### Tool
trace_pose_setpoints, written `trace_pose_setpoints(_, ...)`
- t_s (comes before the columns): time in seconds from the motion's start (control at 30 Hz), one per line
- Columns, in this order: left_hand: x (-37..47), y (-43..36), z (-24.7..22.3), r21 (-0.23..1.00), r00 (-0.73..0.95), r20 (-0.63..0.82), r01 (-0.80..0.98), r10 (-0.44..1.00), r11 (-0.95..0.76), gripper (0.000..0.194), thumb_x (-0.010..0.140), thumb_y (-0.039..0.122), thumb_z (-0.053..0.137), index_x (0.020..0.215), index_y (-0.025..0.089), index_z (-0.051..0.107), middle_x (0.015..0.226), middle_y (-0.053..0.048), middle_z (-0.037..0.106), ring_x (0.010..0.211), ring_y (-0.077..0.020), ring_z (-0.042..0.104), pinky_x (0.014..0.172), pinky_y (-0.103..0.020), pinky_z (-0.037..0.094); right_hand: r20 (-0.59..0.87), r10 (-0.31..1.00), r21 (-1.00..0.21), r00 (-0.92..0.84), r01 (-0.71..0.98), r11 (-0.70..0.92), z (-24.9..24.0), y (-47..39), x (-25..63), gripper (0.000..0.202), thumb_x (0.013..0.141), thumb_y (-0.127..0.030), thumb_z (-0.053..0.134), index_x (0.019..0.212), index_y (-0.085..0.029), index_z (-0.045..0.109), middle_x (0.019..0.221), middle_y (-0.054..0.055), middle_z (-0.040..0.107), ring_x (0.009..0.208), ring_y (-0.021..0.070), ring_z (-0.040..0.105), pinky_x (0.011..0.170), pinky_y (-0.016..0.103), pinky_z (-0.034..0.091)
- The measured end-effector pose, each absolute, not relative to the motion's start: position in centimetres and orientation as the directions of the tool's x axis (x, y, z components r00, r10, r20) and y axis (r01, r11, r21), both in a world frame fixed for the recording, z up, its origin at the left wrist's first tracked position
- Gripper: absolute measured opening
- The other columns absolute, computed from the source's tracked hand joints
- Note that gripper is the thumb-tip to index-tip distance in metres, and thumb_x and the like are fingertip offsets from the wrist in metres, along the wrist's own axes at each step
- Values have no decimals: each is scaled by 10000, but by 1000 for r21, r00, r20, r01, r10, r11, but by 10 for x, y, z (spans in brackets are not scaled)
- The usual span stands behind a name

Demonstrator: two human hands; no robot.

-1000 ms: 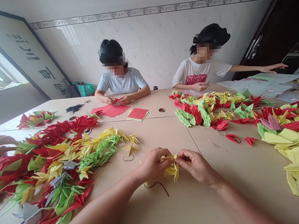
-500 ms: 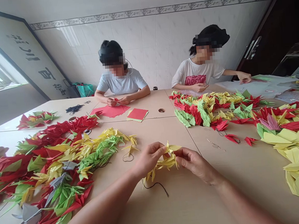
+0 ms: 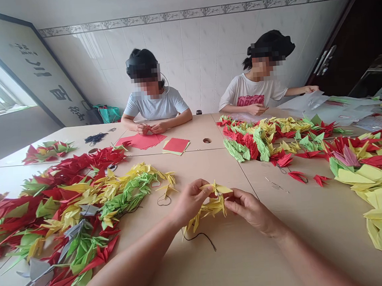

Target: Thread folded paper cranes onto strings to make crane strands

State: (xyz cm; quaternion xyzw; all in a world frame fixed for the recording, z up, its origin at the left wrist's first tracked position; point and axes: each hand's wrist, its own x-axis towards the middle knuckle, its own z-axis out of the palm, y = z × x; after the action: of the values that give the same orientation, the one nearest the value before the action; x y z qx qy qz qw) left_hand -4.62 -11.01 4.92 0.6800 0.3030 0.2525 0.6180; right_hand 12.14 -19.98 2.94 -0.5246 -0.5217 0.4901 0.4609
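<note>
Near the middle of the table, my left hand (image 3: 194, 200) pinches the left wing of a yellow folded paper crane (image 3: 218, 189). Its right wing is between the fingers and thumb of my right hand (image 3: 247, 204). More yellow folded cranes (image 3: 205, 211) hang together just below, partly hidden by my left hand. A dark cord (image 3: 201, 235) trails from them onto the table, toward me. A single yellow crane (image 3: 167, 188) with a looped cord lies left of my left hand.
Strings of red, green and yellow cranes (image 3: 80, 204) cover the left; more (image 3: 380, 190) lie right. Red paper squares (image 3: 144, 141) lie before a person (image 3: 156, 104). Another person (image 3: 253, 92) holds clear plastic (image 3: 310, 100). A needle-like wire (image 3: 276, 184) is right of my hands.
The yellow crane between my hands is tilted slightly differently, its wings spread wider. The person at the right has raised a hand, lifting the plastic. At the far left edge, another hand has shifted.
</note>
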Motion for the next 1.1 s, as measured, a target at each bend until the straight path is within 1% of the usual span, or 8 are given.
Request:
trace_pose_setpoints(0.17,-46,-111,47,998,706,-25,64,708,-28,292,824,441,476,836,156,538,807,-26,608,748,-130,567,692,-249,436,4,1000,-996,4,93,4,28,-199,122,189,832,-355,539,923,-193,578,927,34,620,879,176,552,793,297,423)
trace_pose_setpoints(0.23,-45,-112,45,999,705,-17,45,709,-20,278,830,432,471,873,163,523,817,-32,613,774,-139,577,701,-258,445,4,1000,-998,18,66,2,27,-198,122,185,835,-348,535,930,-195,574,925,34,629,869,170,556,765,280,426)
trace_pose_setpoints(0.37,-45,-114,43,1000,722,-23,8,692,24,284,838,407,472,1024,193,451,846,-46,630,791,-150,592,703,-275,455,-10,998,-1000,57,28,-12,24,-196,121,234,840,-368,523,997,-196,550,858,25,642,746,141,556,643,243,412)
trace_pose_setpoints(0.47,-45,-116,43,1000,732,-8,1,681,11,342,828,395,498,1100,208,408,849,-49,633,772,-142,584,696,-270,447,-17,993,-1000,115,21,-20,21,-196,122,259,826,-390,540,990,-190,532,834,27,638,699,130,541,602,236,395)
trace_pose_setpoints(0.67,-44,-117,43,997,738,-24,63,675,-33,515,729,347,633,1164,222,388,904,-60,607,830,-165,572,725,-303,463,-27,979,-998,201,47,-37,20,-196,122,259,786,-437,573,840,-187,531,719,0,590,635,123,527,591,246,408)
trace_pose_setpoints(0.83,-41,-117,40,997,689,30,29,724,-69,407,750,283,599,1111,205,429,785,-10,579,711,-124,555,664,-259,447,-23,994,-996,109,84,-32,25,-198,119,233,803,-395,559,910,-188,572,811,26,628,743,150,569,651,262,433)
trace_pose_setpoints(0.97,-39,-117,37,997,675,45,12,736,-72,338,761,243,566,1081,207,464,782,-6,579,717,-120,554,663,-245,441,-3,999,-990,51,141,-11,29,-199,118,255,804,-367,561,983,-188,591,916,49,647,856,183,582,736,293,444)
trace_pose_setpoints(1.1,-40,-119,35,976,656,88,93,749,-196,170,782,218,511,951,200,512,782,-3,580,697,-107,525,625,-219,413,-14,1000,-981,21,194,-18,32,-199,118,328,775,-388,592,1035,-189,580,956,53,645,858,193,585,728,300,454)
